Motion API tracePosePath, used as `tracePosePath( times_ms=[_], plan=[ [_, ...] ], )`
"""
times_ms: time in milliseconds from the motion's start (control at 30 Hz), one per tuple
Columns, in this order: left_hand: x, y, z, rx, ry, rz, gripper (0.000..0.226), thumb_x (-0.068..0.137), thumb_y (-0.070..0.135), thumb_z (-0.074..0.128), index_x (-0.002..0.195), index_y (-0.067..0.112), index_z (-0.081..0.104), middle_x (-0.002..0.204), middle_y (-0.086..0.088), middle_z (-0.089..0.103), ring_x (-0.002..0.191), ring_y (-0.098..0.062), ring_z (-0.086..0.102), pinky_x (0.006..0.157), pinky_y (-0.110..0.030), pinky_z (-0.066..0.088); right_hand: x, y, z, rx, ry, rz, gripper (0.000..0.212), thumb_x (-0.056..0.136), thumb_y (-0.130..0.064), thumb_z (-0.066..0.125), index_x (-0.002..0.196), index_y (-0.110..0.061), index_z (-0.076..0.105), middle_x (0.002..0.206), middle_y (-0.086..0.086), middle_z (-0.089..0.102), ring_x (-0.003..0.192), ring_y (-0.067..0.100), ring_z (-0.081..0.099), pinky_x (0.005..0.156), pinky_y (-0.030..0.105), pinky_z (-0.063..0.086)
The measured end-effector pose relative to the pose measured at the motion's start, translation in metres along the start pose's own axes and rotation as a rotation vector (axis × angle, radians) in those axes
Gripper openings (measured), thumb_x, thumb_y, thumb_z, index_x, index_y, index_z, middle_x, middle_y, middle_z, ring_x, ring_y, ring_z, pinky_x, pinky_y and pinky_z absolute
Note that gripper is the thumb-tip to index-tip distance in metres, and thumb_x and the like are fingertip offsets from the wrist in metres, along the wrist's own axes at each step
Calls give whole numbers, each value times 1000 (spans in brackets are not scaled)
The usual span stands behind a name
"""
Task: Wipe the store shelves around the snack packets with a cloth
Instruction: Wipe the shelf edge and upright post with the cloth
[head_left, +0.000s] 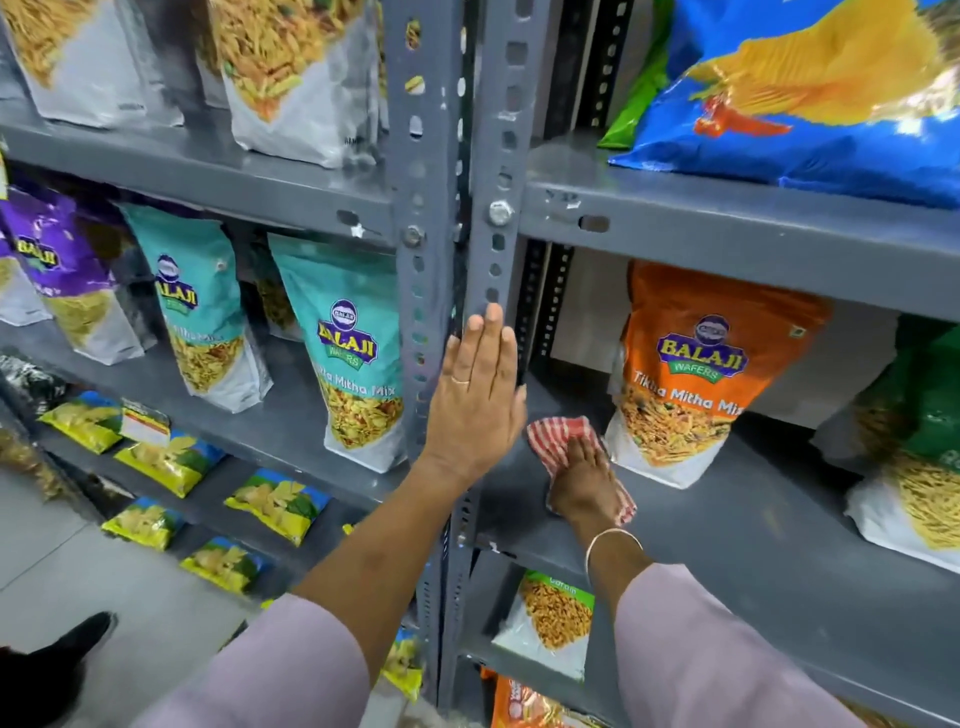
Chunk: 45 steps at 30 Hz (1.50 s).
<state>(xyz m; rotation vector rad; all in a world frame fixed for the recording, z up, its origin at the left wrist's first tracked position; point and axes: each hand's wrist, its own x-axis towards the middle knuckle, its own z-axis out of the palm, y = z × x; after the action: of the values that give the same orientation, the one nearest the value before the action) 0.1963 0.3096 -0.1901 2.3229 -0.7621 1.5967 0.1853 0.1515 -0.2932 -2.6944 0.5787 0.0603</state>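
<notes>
My right hand (584, 480) presses a red-and-white checked cloth (556, 441) flat on the grey shelf (727, 545), just left of an upright orange snack packet (685, 374). My left hand (478, 400) lies flat, fingers together and pointing up, against the grey perforated upright post (493, 156) between the two shelf bays. A teal snack packet (353, 348) stands on the left bay's shelf, close to the post. Part of the cloth is hidden under my right hand.
A green packet (914, 441) stands right of the orange one. A blue chips bag (810, 93) lies on the shelf above. Another teal packet (200, 301) and a purple packet (57, 270) stand further left. Yellow packets (166, 462) fill lower left shelves. Floor lies at bottom left.
</notes>
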Motion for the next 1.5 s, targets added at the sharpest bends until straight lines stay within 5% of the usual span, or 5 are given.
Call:
tracePosePath(
  times_ms=[500, 733, 933, 1333, 1500],
  plan=[
    [4, 1, -9, -36, -35, -31, 86, 86, 22, 39, 137, 4, -28, 143, -7, -44, 136, -19, -32, 115, -33, -13, -37, 1, -74, -30, -885, -388, 43, 92, 7, 50, 134, 1, 50, 132, 18, 56, 110, 17, 51, 86, 11, 48],
    [1, 2, -7, 37, -77, -64, 84, 88, 27, 37, 136, 0, -27, 142, -13, -45, 135, -23, -34, 114, -42, 9, -42, 4, -67, 338, -229, -86, 32, 89, 9, 44, 108, -1, 68, 87, 10, 77, 75, 13, 72, 65, 23, 55],
    [5, 5, -13, 69, -99, -103, 84, 84, 32, 53, 140, -9, 5, 149, -34, 10, 142, -32, -5, 108, -43, 28, -47, -12, -92, -49, -1043, -229, 39, 95, 8, 44, 134, 7, 46, 73, -10, 72, 56, -8, 66, 53, 5, 51],
    [5, 6, -12, 139, -115, -101, 85, 86, 32, 43, 141, -1, -13, 145, -15, -40, 136, -22, -31, 113, -41, 14, -33, 18, 3, -258, -111, -541, 54, 104, -30, 26, 153, -24, 7, 163, 1, 3, 151, 21, 3, 125, 37, 11],
    [7, 6, -12, 226, -122, -24, 65, 82, 35, 39, 129, -8, 28, 131, -26, 52, 125, -36, 44, 114, -41, 19, -2, 14, -3, -255, -108, -337, 65, 100, -26, 37, 153, -20, 1, 163, 2, -3, 150, 26, 0, 124, 43, 8]
  ],
)
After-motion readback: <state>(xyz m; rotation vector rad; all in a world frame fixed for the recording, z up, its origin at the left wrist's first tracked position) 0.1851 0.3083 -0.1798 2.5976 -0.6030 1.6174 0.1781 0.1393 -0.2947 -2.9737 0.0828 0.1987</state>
